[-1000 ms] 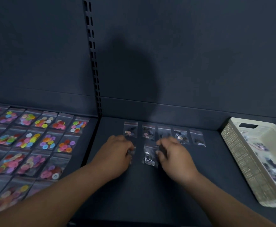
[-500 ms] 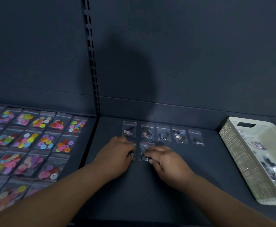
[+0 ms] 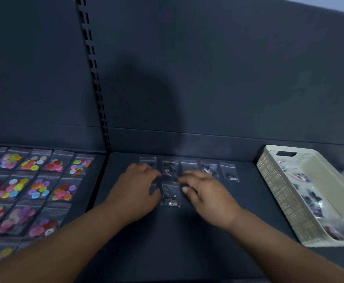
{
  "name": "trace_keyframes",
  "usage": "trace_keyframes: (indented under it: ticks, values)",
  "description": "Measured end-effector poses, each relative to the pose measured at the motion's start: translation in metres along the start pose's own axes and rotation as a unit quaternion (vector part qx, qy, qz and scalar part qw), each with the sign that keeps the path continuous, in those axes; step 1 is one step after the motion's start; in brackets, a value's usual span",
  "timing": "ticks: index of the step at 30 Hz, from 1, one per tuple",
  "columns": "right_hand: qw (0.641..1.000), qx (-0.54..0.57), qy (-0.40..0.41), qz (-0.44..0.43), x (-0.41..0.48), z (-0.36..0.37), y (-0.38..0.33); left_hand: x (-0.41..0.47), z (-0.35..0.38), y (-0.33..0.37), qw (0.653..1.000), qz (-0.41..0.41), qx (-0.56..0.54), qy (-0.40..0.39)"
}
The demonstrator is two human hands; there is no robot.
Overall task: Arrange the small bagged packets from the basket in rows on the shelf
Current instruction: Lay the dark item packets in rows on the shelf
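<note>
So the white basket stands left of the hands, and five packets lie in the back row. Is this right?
Not quite. The head view shows the white basket to the right of the left hand and the right hand. Five packets do lie in the back row.

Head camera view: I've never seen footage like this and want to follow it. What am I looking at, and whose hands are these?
There is no machine: a person wears one camera on the head, looking down at their own bare hands. The left hand covers one packet on the dark shelf; whether it grips it is unclear. The right hand lies open beside another packet. Five packets form the back row. More wait in the basket; button packets lie left.
</note>
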State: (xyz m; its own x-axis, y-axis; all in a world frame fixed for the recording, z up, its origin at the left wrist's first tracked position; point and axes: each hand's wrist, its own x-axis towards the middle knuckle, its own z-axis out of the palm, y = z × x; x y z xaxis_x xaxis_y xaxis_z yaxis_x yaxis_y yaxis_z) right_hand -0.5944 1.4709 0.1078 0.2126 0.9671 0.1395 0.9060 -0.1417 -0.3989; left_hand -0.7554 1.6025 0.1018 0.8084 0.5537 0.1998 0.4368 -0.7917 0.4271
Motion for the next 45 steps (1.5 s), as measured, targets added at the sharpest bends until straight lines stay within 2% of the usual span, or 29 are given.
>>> trace_keyframes:
  ticks: [4,9,11,14,18,22,25,28,34,39,41,45]
  values:
    - [0.997,-0.018,0.064,0.030,-0.011,-0.048,0.021,0.025,-0.005,0.041,0.999,0.032,-0.016,0.033]
    - [0.987,-0.062,0.122,0.081,-0.041,-0.111,0.076,0.059,0.011,0.110,0.996,0.077,-0.044,0.015]
    - [0.983,-0.072,0.110,0.127,-0.056,-0.130,0.104,0.070,0.022,0.141,0.995,0.082,-0.054,-0.004]
    - [0.971,-0.089,0.024,0.222,-0.080,-0.145,0.151,0.081,0.044,0.185,0.992,0.076,-0.075,-0.060]
    - [0.954,-0.075,-0.095,0.274,-0.102,-0.144,0.204,0.091,0.078,0.234,0.982,0.016,-0.120,-0.145]
    - [0.946,-0.051,-0.175,0.270,-0.108,-0.127,0.240,0.103,0.108,0.266,0.940,-0.097,-0.255,-0.207]
    - [0.956,-0.073,-0.152,0.240,-0.104,-0.117,0.263,0.110,0.123,0.280,0.905,-0.157,-0.333,-0.214]
    - [0.974,-0.071,-0.101,0.190,-0.104,-0.121,0.278,0.114,0.132,0.289,0.897,-0.172,-0.354,-0.200]
    - [0.980,0.044,-0.024,0.191,-0.109,-0.158,0.297,0.124,0.145,0.309,0.896,-0.156,-0.367,-0.193]
    - [0.961,0.211,0.001,0.179,-0.107,-0.205,0.278,0.136,0.127,0.316,0.897,-0.154,-0.396,-0.120]
    - [0.947,0.275,-0.025,0.166,-0.104,-0.218,0.262,0.140,0.114,0.315,0.875,-0.161,-0.443,-0.109]
    - [0.921,0.352,-0.106,0.129,-0.089,-0.220,0.231,0.140,0.090,0.303,0.814,-0.191,-0.527,-0.150]
